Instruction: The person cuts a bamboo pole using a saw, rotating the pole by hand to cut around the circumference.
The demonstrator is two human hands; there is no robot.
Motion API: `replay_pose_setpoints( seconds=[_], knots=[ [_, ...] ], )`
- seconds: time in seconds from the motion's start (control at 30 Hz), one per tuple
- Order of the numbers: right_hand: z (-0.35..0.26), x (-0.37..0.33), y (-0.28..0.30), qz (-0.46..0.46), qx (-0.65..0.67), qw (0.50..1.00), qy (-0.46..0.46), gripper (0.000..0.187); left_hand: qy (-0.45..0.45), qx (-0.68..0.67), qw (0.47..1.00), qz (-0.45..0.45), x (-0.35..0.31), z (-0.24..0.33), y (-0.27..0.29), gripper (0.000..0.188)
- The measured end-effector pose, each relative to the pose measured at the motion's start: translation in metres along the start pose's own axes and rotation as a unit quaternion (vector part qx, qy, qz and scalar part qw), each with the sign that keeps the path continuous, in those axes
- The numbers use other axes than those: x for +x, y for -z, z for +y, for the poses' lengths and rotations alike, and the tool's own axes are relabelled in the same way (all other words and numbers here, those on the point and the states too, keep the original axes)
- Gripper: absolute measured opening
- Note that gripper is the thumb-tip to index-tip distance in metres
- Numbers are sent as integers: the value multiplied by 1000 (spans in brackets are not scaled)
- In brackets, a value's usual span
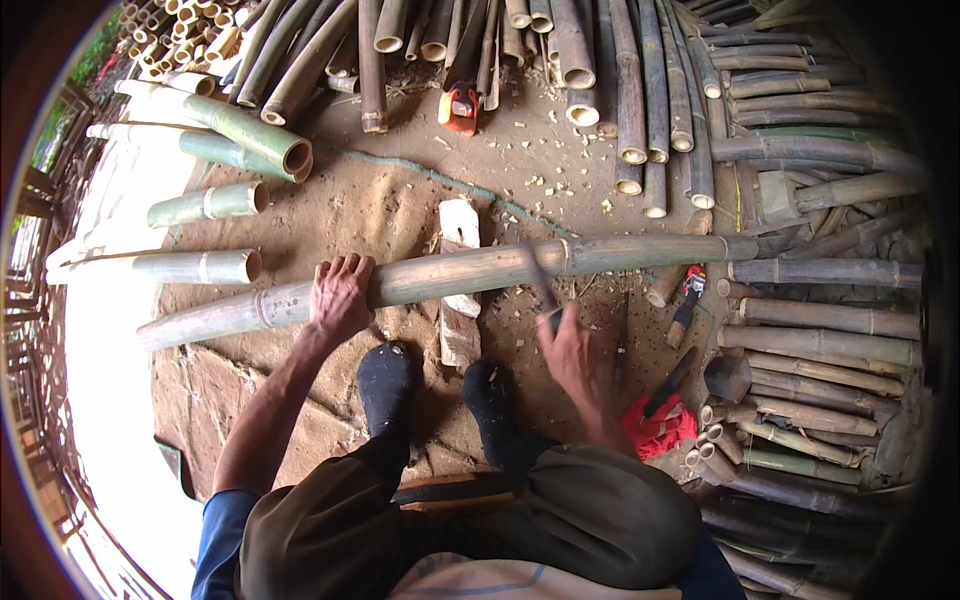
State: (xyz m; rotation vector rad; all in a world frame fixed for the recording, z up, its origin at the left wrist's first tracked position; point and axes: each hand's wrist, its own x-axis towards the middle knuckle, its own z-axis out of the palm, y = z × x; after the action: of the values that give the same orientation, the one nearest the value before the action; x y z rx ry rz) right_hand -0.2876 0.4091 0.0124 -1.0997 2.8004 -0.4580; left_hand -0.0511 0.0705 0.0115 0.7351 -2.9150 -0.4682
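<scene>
A long bamboo pole (470, 272) lies across the ground from left to right, resting on a pale wooden block (460, 285). My left hand (340, 296) presses down on the pole left of the block. My right hand (568, 352) grips the handle of a knife (540, 278), whose blade reaches up to the pole near a node. My two feet in dark socks (385, 385) are planted just below the pole.
Bamboo poles are stacked along the top (600, 60) and down the right side (830, 330). Cut green sections (240, 130) lie at upper left. A red tool (458, 105) sits near the top, a red cloth (660, 425) and hand tools (685, 300) at right.
</scene>
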Motion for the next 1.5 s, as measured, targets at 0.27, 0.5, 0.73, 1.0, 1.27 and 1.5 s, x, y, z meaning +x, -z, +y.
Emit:
replay_pose_setpoints(
  seconds=[0.27, 0.5, 0.73, 1.0, 1.27, 1.5],
  knots=[
    [-17, 2, 7, -11, 74, 989, -124, 46, -23, 40, 989, 141, -5, -2, -35, 43],
    [-14, -2, 32, -93, -28, 995, 16, 49, -9, -2, 994, 105, -7, -7, -23, 34],
    [-17, -4, 14, -120, -19, 993, -11, 47, 19, -45, 999, -12, -1, 0, -3, 39],
    [-7, 1, 12, -84, -10, 996, 7, 44, 50, -48, 989, -128, 5, -6, 6, 65],
    [-8, 1, 11, -91, -23, 995, 30, 43, 6, 23, 992, 121, -17, 4, -20, 44],
    [-1, 2, -7, 0, 55, 997, -58, 44, 12, -40, 999, -2, 3, -3, -3, 40]
  ],
)
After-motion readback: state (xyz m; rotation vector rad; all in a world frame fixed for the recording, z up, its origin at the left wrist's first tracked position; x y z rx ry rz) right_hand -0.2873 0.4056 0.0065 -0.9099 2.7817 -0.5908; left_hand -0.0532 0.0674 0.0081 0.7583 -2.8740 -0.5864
